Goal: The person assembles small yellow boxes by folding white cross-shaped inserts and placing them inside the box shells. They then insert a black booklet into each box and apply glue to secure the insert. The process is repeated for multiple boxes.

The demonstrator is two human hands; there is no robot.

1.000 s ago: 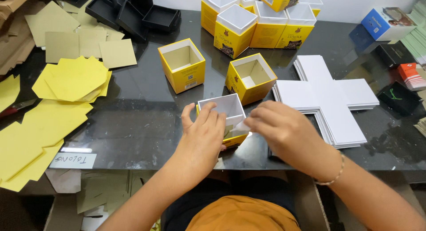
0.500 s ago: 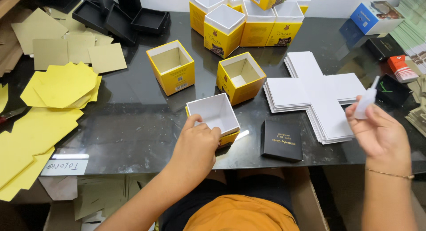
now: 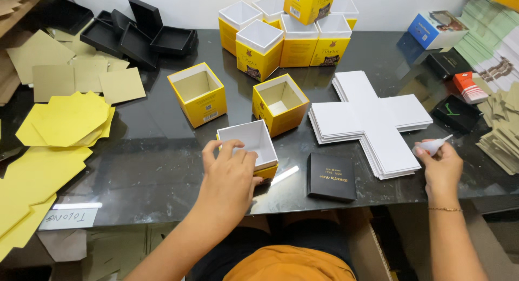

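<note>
L hand (image 3: 230, 175) grips white-lined box (image 3: 250, 146); R hand (image 3: 442, 167) pinches glue bottle (image 3: 431, 146).

desk (image 3: 162, 173): glossy black with faint grey mottling
held box (image 3: 250, 143): white inside, yellow below at the outer wall
open boxes (image 3: 197, 94): yellow outside, pale beige inside
far boxes (image 3: 259, 48): yellow with white rims and a dark picture on the front
cross sheets (image 3: 373, 119): plain white
flat card (image 3: 331, 176): black with small gold lettering
bottle (image 3: 432, 146): white, in the right hand (image 3: 443, 170)
paper stack (image 3: 67, 119): bright yellow
card squares (image 3: 75, 78): dull olive-tan
trays (image 3: 135, 32): matte black
corner box (image 3: 435, 27): blue with a printed picture
small pack (image 3: 469, 86): red and white
bracelet (image 3: 446, 209): thin gold
shirt (image 3: 292, 265): orange
</note>
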